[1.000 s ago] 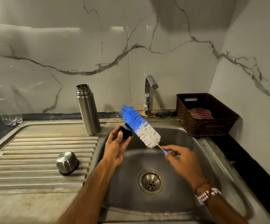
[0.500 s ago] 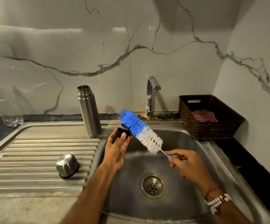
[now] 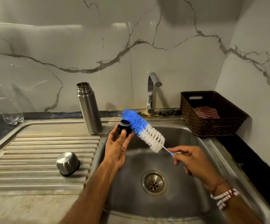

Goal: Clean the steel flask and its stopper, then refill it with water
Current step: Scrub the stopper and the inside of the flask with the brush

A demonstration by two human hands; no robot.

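Over the steel sink [image 3: 187, 201], the right hand [image 3: 194, 160] pinches the thin wire handle of a bottle brush [image 3: 144, 130] at its very end. The white-then-blue bristles slant up and left until the blue part lies against the stopper [image 3: 124, 126]. The left hand [image 3: 117, 147], palm up, holds that stopper lightly at its fingertips, thumb on one side and fingers on the other, above the basin's left edge. With so light a grip, a firm push from the brush could knock the stopper loose into the basin toward the drain [image 3: 154, 182]. The brush, held so far back, may also flex and skid off instead of scrubbing. The stopper looks small, dark and round, with a ribbed, narrower top. To the left a steel cup [image 3: 67, 163] sits upside down on the drainboard. Farther back the flask [image 3: 89, 109] stands upright on the ledge, mouth open, neck threaded, its brushed body unmarked. Behind the basin, the tap [image 3: 152, 92] shows no water running.
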